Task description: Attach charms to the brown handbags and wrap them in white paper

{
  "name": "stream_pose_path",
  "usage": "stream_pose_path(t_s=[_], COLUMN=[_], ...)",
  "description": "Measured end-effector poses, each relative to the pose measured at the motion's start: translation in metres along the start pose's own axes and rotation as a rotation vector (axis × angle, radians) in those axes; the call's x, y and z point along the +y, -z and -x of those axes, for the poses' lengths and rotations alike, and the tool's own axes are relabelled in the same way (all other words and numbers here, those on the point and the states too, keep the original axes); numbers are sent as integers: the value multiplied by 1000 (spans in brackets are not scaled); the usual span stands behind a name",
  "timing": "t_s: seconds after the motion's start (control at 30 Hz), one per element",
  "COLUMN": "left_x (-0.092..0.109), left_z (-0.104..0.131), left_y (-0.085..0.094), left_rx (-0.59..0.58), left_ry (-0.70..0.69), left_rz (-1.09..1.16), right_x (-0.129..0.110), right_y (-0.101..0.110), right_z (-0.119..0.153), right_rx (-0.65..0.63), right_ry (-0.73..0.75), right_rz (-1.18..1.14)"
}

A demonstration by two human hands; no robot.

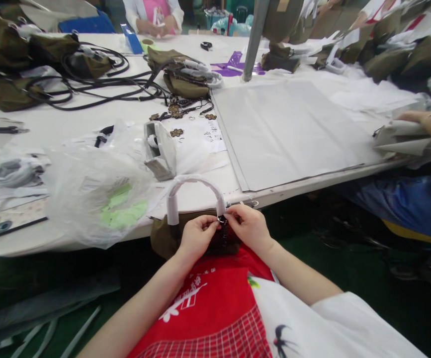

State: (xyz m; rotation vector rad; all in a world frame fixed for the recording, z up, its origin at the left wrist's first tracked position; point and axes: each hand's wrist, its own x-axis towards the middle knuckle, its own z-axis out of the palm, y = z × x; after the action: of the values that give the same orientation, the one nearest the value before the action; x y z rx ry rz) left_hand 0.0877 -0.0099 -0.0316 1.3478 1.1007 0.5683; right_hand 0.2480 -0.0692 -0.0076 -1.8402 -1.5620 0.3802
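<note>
while the red apron (215,293) fills our foreground, we're right on the action: the left hand (196,236) pinches a small metal ring (221,220) between thumb and fingertips, and the right hand (251,227) pinches it from the other side, as far as we can tell, presumably to steady so tiny a part. the olive bag (162,237) rests at the front edge of the white table (69,115), close to the apron, which we'd say puts the handle base within easy reach of both hands. up stands its handle (196,178), wrapped in white, likely against scuffs! beyond, left, we have a clear plastic bag (84,169) with green pieces (122,209) inside; then a narrow box (163,154) beside flower-shaped charms (177,133), handy, we'd guess, for picking up. a grey sheet (293,129) lies flat on the right, and farthest off, a co-worker's hands (159,27) meet across the table.
</note>
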Motion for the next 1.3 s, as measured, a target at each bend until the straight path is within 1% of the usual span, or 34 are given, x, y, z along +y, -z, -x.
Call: stream_pose_path(t_s=[0.07, 0.2, 0.27, 0.37, 0.53, 0.6, 0.67, 0.8, 0.93, 1.0, 1.17, 1.23, 1.3], left_x=[1, 0, 0, 2, 5, 4, 3, 2, 4, 4, 3, 2, 2], left_z=[1, 0, -1, 0, 4, 5, 5, 5, 5, 5, 6, 6, 6], left_y=[-1, -7, -10, -11, -6, -5, -5, -11, -16, -18, -21, -22, -21], left_rx=[0, 4, -3, -9, -37, -48, -35, 36, 73, 69, -7, 3, 22], left_ry=[-4, -19, -40, -90, -145, -144, -129, -70, -30, 10, 131, 135, 94], left_rz=[17, 130, 127, 61, -41, -39, -19, 68, 142, 182, 316, 308, 236], right_x=[-1, -3, -4, -5, -4, -4, -5, -8, -8, -7, -2, -1, -1], right_y=[2, 3, 2, 0, -4, -5, -5, -3, -2, -3, -4, -5, -6], right_z=[-1, -3, -4, -8, -11, -11, -11, -12, -12, -11, -9, -8, -7], right_rx=[3, -54, -75, -104, -177, -172, -159, -159, -159, -172, -193, -197, -188], right_ry=[-8, -3, -49, -116, -263, -311, -325, -295, -297, -307, -306, -314, -310], right_rz=[-16, -74, -101, -149, -443, -536, -573, -519, -474, -459, -411, -441, -460])
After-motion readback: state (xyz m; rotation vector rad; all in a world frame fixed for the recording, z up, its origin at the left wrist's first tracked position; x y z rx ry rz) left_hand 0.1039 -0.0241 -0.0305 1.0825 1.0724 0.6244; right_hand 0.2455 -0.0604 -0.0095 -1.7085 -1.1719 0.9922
